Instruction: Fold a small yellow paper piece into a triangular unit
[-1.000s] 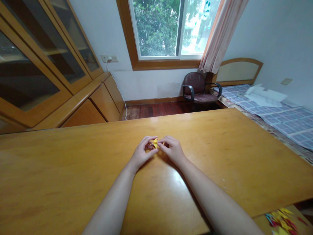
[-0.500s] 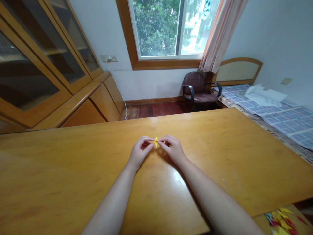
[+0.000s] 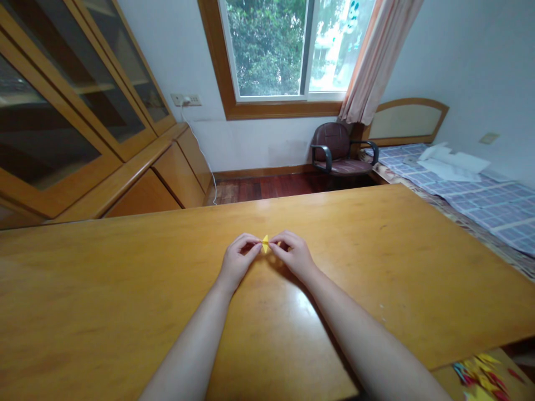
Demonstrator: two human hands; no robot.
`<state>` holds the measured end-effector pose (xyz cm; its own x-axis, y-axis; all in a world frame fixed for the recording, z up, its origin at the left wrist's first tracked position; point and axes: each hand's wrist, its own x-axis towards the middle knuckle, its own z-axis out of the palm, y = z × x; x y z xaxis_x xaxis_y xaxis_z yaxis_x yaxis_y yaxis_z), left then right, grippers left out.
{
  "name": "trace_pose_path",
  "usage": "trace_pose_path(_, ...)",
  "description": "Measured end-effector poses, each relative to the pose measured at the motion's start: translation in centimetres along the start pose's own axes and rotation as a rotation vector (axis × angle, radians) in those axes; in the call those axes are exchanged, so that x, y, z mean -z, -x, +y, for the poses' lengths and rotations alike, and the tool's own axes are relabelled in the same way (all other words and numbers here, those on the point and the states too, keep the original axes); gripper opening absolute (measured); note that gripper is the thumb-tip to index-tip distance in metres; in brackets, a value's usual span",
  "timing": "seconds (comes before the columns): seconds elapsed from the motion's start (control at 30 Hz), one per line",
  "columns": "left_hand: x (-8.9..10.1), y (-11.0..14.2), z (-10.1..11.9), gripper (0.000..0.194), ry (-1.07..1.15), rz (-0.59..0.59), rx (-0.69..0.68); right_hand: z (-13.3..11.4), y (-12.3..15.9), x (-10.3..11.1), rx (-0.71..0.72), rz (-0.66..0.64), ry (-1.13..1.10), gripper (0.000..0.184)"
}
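Observation:
A small yellow origami crane [image 3: 265, 244] is held just above the table between my two hands. My left hand [image 3: 241, 253] pinches its left end between thumb and fingers. On the other side, my right hand [image 3: 292, 252] pinches the right end with thumb and forefinger. The yellow wings stick out in the gap between the fingertips, one away from me and one towards me. Both gripped tips are covered by the fingers.
The wooden table [image 3: 137, 289] spreads beneath both forearms. Several folded paper pieces [image 3: 482, 376], yellow, red and blue, lie on a lower surface at bottom right. Beyond the table stand an office chair [image 3: 334, 147], a bed [image 3: 480, 206] and a glass-fronted cabinet [image 3: 137, 161].
My left thumb and fingers, apart around the crane a second ago, have closed on its left end. The crane has turned slightly. My right hand keeps its pinch and has hardly moved.

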<state>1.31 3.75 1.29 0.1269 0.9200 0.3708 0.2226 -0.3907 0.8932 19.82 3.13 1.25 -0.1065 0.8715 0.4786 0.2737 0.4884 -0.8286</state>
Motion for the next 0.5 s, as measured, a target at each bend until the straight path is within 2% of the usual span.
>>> trace_pose_path(0.5,0.00,-0.01,0.15,0.014,-0.053,-0.011,-0.003,0.01,-0.13,0.00,0.042,-0.016,0.014,0.007)
